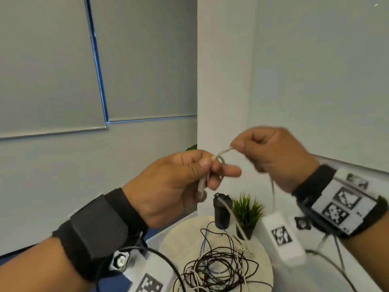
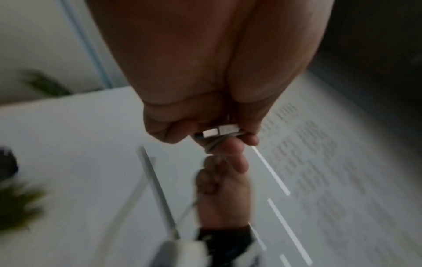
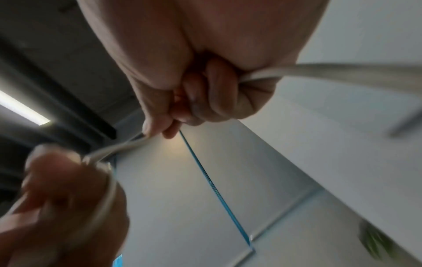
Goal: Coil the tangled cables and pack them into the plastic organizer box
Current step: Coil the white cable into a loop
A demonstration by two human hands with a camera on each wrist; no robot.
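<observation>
Both hands are raised in front of the wall, holding one white cable. My left hand pinches its plug end and a small loop wound round the fingers; the left wrist view shows the white plug under the thumb. My right hand pinches the cable a short way along, and the slack hangs down below it. In the right wrist view the cable runs from my right fingers to the left hand's loop. A tangle of black, white and blue cables lies on the round table below.
A black cylinder and a small potted plant stand at the back of the table. A clear plastic box edge shows left of the table. A white block with a marker sits right of the plant.
</observation>
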